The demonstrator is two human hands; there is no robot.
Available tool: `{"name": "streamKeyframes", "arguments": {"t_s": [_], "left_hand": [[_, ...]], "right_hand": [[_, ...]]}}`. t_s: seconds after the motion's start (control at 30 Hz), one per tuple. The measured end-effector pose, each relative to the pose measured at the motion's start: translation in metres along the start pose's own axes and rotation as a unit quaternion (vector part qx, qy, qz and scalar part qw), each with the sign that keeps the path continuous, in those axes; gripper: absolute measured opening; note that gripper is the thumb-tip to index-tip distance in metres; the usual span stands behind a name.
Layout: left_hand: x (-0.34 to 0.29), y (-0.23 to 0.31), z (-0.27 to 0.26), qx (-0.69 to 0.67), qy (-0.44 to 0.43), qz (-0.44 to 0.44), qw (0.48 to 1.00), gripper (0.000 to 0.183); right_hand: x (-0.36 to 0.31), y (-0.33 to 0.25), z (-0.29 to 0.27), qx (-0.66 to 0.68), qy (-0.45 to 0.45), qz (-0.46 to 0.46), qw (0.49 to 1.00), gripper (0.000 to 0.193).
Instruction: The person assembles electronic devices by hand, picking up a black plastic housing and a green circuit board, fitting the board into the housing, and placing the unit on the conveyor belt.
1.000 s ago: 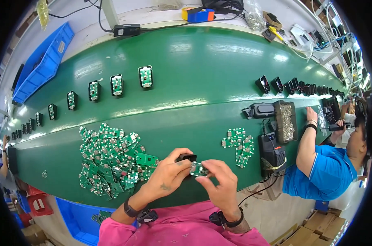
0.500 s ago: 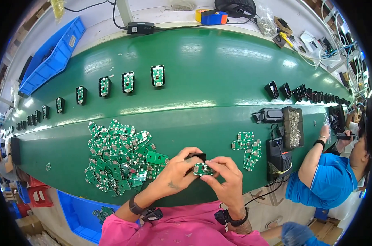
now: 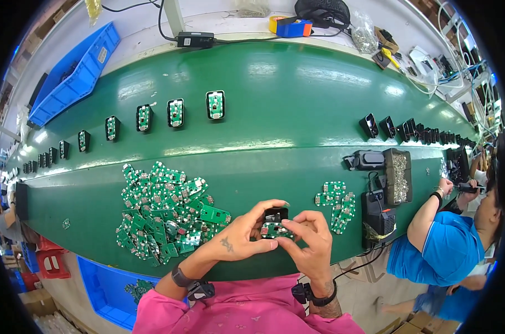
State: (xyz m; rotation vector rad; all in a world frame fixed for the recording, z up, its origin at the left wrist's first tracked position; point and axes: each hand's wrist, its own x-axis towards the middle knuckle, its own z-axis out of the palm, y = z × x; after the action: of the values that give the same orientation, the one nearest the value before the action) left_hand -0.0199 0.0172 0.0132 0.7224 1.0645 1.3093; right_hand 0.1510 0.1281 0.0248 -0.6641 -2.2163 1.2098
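Note:
My left hand (image 3: pixel 242 234) is wrapped round a small black plastic housing (image 3: pixel 277 212) whose open side faces up. Between the thumb and fingers of my right hand (image 3: pixel 308 236) is a green circuit board (image 3: pixel 272 229), pinched at its right end. The board lies across the near part of the housing, against my left thumb; whether it sits inside cannot be made out. To the left of my hands spreads a big heap of green circuit boards (image 3: pixel 163 214). A smaller group of boards (image 3: pixel 336 200) lies to the right.
A row of black housings with boards (image 3: pixel 175 113) runs along the far left of the green table (image 3: pixel 252 167). Black housings (image 3: pixel 369 126) line the far right. Blue bins (image 3: pixel 74 78) stand left; a metal-parts tray (image 3: pixel 398 177) and black power tool lie right. A co-worker (image 3: pixel 439 234) sits at right.
The housing has turned so its open inside shows more, and my left fingers have opened wider around it. The board has moved slightly left and down against the housing.

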Motion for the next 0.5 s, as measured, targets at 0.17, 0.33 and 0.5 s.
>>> {"name": "streamKeyframes", "arguments": {"t_s": [0.17,0.33,0.5], "left_hand": [[0.003,0.011,0.004,0.087,0.013,-0.047,0.995,0.051],[0.002,0.008,0.005,0.116,0.035,-0.035,0.992,0.047],[0.002,0.01,0.006,0.123,0.024,-0.055,0.991,0.044]], "right_hand": [[0.004,0.002,0.003,-0.017,-0.018,-0.015,1.0,0.036],[0.004,-0.008,0.004,0.056,0.012,0.052,0.997,0.023],[0.004,-0.011,0.011,0.165,-0.013,0.145,0.975,0.014]]}}
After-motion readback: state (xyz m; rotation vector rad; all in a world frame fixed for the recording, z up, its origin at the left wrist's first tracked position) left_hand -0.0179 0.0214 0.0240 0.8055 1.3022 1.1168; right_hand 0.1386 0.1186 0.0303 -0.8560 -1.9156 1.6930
